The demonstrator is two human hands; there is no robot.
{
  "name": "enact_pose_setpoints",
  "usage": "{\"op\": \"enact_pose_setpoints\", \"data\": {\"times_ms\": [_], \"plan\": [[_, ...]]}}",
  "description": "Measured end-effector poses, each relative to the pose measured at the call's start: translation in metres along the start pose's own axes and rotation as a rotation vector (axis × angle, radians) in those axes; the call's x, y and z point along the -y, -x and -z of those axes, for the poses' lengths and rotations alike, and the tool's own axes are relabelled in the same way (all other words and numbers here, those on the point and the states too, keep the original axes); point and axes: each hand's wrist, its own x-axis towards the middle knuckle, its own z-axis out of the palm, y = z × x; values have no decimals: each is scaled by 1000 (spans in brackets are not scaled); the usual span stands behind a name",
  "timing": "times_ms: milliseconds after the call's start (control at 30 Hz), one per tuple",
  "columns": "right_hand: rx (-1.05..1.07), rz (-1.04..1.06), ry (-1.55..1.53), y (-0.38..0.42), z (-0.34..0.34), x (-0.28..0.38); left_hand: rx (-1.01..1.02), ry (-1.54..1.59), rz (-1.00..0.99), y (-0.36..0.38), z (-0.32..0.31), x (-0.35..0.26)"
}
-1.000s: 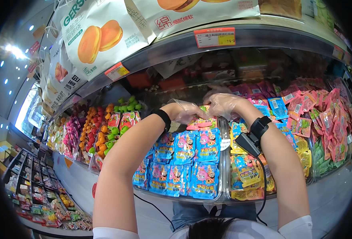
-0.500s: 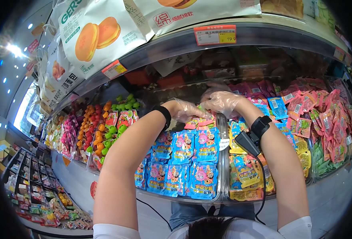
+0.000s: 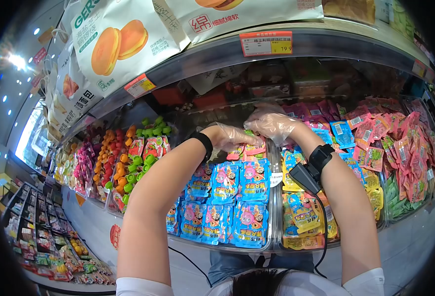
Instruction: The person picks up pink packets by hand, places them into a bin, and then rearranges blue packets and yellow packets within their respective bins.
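Note:
My left hand, in a clear plastic glove, reaches into the bin with its fingers bent against a few pink candy packets. Across from it my right hand, gloved the same way, curls its fingers down onto the back of those packets, where a bit of green shows. The fingertips of both hands are partly hidden by glove and packets. In front of them, blue candy packets stand in neat rows within the clear plastic bin.
Right of the bin, another holds yellow packets, with pink packets beyond. Colourful toy-topped sweets fill bins on the left. A shelf edge with price tags and large white bags overhangs the hands. A black cable hangs from my right wrist.
My right hand has shifted slightly left, toward my left hand. The left hand stays at the pink packets, and the bins look the same.

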Motion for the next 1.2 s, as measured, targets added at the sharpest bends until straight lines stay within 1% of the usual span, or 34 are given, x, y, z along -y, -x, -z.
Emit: {"op": "enact_pose_setpoints", "data": {"times_ms": [67,133,267,333,367,433,467,533,633,733,867,933,1067,1133,1200], "plan": [[-25,2,-5,-1,-6,-4,4,0,2,-2,3,2],[-80,16,2,-4,-10,-5,-7,-33,-38,-2,3,3],[-58,23,17,2,-2,0,-30,-27,-30,-7,9,5],[-53,38,25,3,0,-1,-39,-23,32,-7,9,3],[-52,37,25,3,-2,-1,-37,-23,33,-7,9,3],[-89,23,-10,0,-6,-2,20,-11,41,-2,5,-1],[-89,23,-10,0,-6,-4,20,-11,41,0,2,-3],[-21,62,79,2,1,-1,3,-50,16,2,-1,-4],[-59,43,33,0,-4,-2,21,-52,5,4,-3,-6],[-51,38,-6,1,-4,-3,16,-61,-2,2,-1,-4],[-26,64,37,1,-3,-4,15,-68,12,1,0,-5],[-61,59,17,1,-4,-4,-22,-77,99,12,-8,-13],[-45,5,17,4,-1,-1,-46,-85,76,2,4,-5],[-39,-35,-82,1,-5,-2,-50,-86,44,-1,7,-2],[-30,-58,-108,1,-5,-2,-43,-63,65,-3,12,0]]}}
